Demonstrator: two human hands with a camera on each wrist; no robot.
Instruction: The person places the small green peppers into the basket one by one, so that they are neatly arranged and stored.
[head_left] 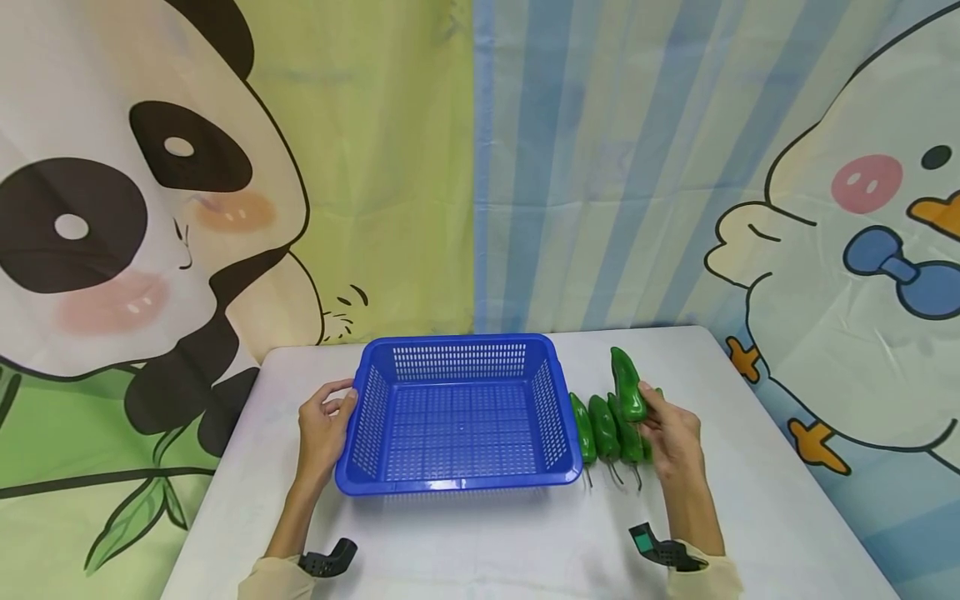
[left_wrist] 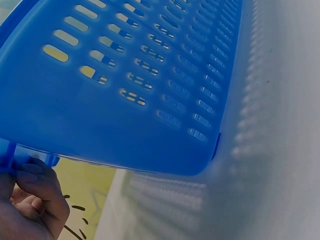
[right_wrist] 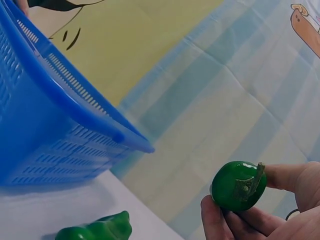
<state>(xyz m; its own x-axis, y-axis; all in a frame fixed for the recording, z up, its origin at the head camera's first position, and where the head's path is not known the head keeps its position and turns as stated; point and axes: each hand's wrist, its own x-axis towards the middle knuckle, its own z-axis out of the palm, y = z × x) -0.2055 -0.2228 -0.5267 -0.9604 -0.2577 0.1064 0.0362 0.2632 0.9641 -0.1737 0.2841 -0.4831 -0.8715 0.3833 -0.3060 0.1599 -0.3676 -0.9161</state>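
Note:
A blue plastic basket (head_left: 459, 485) with slotted walls sits in the middle of the white table, with nothing inside it. My left hand (head_left: 322, 433) grips its left rim; in the left wrist view the curled fingers (left_wrist: 42, 187) are at the rim, beside the slotted wall. Between thumb and fingers, my right hand (head_left: 678, 437) holds a green pepper (head_left: 628, 385) above the table, right of the basket. The right wrist view shows this pepper (right_wrist: 232, 185) stem end on. Below it, several more green peppers (head_left: 602, 427) lie side by side, some partly hidden by the hand.
The white tabletop (head_left: 480, 550) extends around the basket on all sides. Behind it hangs a cloth backdrop (head_left: 390, 167) with a panda on the left and a white bird on the right. A black wrist device (head_left: 667, 552) is strapped on each arm.

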